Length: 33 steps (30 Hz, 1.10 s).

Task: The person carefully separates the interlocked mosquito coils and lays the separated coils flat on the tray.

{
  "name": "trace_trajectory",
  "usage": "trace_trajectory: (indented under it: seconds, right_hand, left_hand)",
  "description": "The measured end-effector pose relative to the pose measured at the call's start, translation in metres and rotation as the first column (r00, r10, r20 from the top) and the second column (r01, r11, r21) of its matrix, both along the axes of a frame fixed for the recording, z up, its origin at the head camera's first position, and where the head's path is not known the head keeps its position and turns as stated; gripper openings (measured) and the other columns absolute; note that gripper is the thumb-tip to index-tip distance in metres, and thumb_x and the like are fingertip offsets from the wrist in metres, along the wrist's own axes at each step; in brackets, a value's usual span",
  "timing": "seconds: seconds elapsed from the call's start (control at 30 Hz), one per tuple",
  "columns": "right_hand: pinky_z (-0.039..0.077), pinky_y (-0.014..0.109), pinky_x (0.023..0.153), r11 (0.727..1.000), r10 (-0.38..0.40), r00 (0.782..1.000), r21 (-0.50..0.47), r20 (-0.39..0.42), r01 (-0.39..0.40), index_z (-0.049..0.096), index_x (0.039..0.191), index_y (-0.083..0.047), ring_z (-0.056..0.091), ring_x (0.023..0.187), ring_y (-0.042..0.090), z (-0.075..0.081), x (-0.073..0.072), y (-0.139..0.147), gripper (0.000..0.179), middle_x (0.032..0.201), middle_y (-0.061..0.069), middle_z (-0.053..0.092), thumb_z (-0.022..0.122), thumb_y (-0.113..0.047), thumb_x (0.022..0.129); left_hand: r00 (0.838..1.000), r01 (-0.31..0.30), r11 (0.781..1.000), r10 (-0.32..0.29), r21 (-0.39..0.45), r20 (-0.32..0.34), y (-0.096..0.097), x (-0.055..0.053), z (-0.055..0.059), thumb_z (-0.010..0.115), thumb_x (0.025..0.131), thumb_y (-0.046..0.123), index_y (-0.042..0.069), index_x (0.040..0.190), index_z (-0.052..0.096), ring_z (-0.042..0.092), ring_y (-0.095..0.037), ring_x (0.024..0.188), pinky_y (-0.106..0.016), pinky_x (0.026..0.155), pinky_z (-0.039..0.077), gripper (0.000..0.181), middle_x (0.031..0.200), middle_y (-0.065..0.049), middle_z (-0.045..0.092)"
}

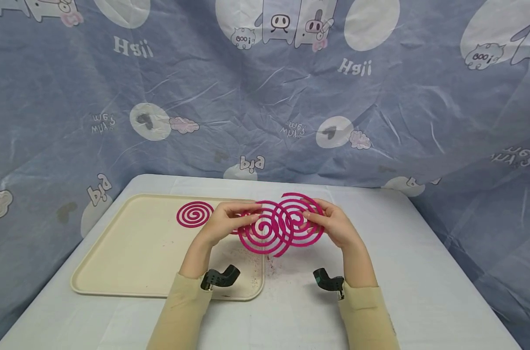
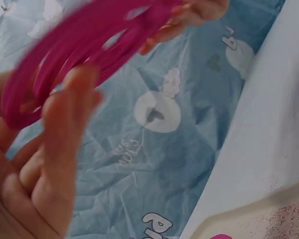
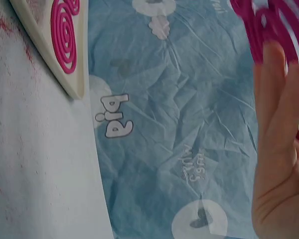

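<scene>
Two magenta mosquito coils are held up above the tray's right edge, overlapping in the middle; I cannot tell whether they are interlinked. My left hand (image 1: pixel 227 221) pinches the left coil (image 1: pixel 260 252) at its left side, thumb on the near face. On the other side, my right hand (image 1: pixel 340 226) pinches the right coil (image 1: pixel 302 245) by its right part. The left wrist view shows the coil (image 2: pixel 65 50) blurred between thumb and fingers. A third coil (image 1: pixel 195 214) lies flat on the tray, and another coil (image 1: pixel 235 232) is mostly hidden behind my left hand.
A cream tray (image 1: pixel 129 253) with a low rim covers the left of the white table (image 1: pixel 400 253). Magenta crumbs (image 1: pixel 269 265) are scattered on the tray's right part and the table beside it. A patterned blue cloth (image 1: pixel 230 97) hangs behind the table.
</scene>
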State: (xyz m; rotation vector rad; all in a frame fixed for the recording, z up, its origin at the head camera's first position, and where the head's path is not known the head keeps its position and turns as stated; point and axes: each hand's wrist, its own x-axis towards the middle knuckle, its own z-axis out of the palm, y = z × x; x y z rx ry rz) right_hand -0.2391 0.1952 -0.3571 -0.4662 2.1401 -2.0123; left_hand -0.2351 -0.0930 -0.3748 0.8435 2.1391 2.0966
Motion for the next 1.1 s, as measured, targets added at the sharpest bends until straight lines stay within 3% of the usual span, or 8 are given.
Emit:
trace_trajectory:
  seconds: [0.1, 0.23, 0.4, 0.6, 0.7, 0.9, 1.0, 1.1]
  right_hand:
    - [0.056, 0.032, 0.066, 0.984, 0.110, 0.994, 0.139, 0.008, -0.110, 0.044, 0.128, 0.013, 0.067, 0.067, 0.016, -0.0002, 0.0001, 0.0038, 0.048, 0.078, 0.007, 0.068, 0.063, -0.010, 0.090]
    - [0.056, 0.034, 0.068, 0.979, 0.095, 0.995, 0.179, -0.006, -0.093, 0.047, 0.127, 0.011, 0.068, 0.067, 0.018, 0.0006, 0.0007, 0.0037, 0.049, 0.079, 0.009, 0.069, 0.065, -0.012, 0.089]
    - [0.056, 0.031, 0.072, 0.995, -0.083, 0.996, 0.048, -0.036, 0.085, 0.045, 0.130, 0.008, 0.069, 0.074, 0.016, 0.0010, 0.0007, 0.0016, 0.049, 0.087, 0.003, 0.070, 0.064, -0.013, 0.090]
    - [0.054, 0.030, 0.074, 0.960, -0.235, 0.970, -0.169, -0.062, 0.222, 0.043, 0.130, 0.005, 0.069, 0.081, 0.014, 0.0028, 0.0016, -0.0023, 0.049, 0.094, -0.001, 0.068, 0.064, -0.011, 0.090]
    - [0.055, 0.030, 0.074, 0.962, -0.229, 0.971, -0.171, -0.069, 0.215, 0.042, 0.131, 0.002, 0.068, 0.082, 0.014, 0.0040, 0.0020, -0.0017, 0.048, 0.098, 0.001, 0.066, 0.064, -0.010, 0.090]
    - [0.056, 0.031, 0.072, 0.994, -0.096, 0.993, 0.049, -0.072, 0.100, 0.041, 0.136, -0.004, 0.067, 0.078, 0.018, 0.0027, 0.0003, 0.0021, 0.052, 0.098, 0.011, 0.064, 0.064, -0.009, 0.089]
    - [0.056, 0.032, 0.072, 0.989, -0.027, 0.996, 0.142, -0.087, 0.039, 0.043, 0.136, -0.006, 0.067, 0.075, 0.020, 0.0008, -0.0001, 0.0024, 0.052, 0.093, 0.015, 0.065, 0.064, -0.010, 0.089]
    - [0.056, 0.031, 0.071, 0.984, -0.014, 0.995, 0.175, -0.095, 0.031, 0.044, 0.135, -0.005, 0.066, 0.072, 0.019, 0.0009, 0.0004, 0.0040, 0.052, 0.087, 0.013, 0.066, 0.066, -0.011, 0.088]
  left_hand:
    - [0.990, 0.140, 0.977, -0.140, -0.160, 0.012, -0.0035, 0.0004, -0.0005, 0.069, 0.083, 0.005, -0.001, 0.116, 0.065, 0.059, -0.011, 0.064, -0.026, 0.056, 0.052, 0.033, 0.101, -0.010, 0.067]
    - [0.989, 0.146, 0.971, -0.146, -0.190, 0.012, -0.0022, 0.0010, -0.0005, 0.070, 0.083, 0.005, 0.001, 0.115, 0.066, 0.059, -0.012, 0.063, -0.026, 0.057, 0.052, 0.033, 0.091, -0.012, 0.069]
    - [0.998, -0.055, 0.998, 0.054, 0.022, 0.019, -0.0002, 0.0015, 0.0019, 0.068, 0.083, 0.000, -0.004, 0.116, 0.064, 0.065, -0.011, 0.069, -0.025, 0.063, 0.055, 0.033, 0.100, -0.019, 0.068]
    - [0.955, -0.293, 0.929, 0.274, 0.226, 0.114, 0.0056, -0.0010, 0.0012, 0.070, 0.083, 0.003, 0.001, 0.120, 0.063, 0.068, -0.015, 0.081, -0.032, 0.071, 0.056, 0.037, 0.104, -0.019, 0.067]
    - [0.968, -0.228, 0.954, 0.201, 0.195, 0.149, 0.0045, -0.0001, 0.0027, 0.069, 0.084, 0.004, 0.005, 0.126, 0.057, 0.068, -0.017, 0.083, -0.033, 0.073, 0.056, 0.044, 0.110, -0.020, 0.064]
    - [0.988, 0.081, 0.997, -0.082, 0.017, 0.134, 0.0023, 0.0022, 0.0028, 0.068, 0.084, 0.002, 0.006, 0.130, 0.050, 0.065, -0.022, 0.076, -0.031, 0.067, 0.056, 0.050, 0.089, -0.016, 0.067]
    - [0.991, 0.100, 0.994, -0.096, -0.040, 0.094, 0.0044, 0.0027, 0.0015, 0.069, 0.083, 0.004, 0.002, 0.121, 0.057, 0.063, -0.017, 0.069, -0.027, 0.061, 0.054, 0.040, 0.078, -0.007, 0.066]
    - [0.997, 0.024, 0.999, -0.021, -0.046, 0.073, 0.0042, 0.0021, 0.0007, 0.069, 0.084, 0.007, 0.001, 0.113, 0.063, 0.061, -0.013, 0.066, -0.025, 0.058, 0.053, 0.030, 0.082, -0.004, 0.067]
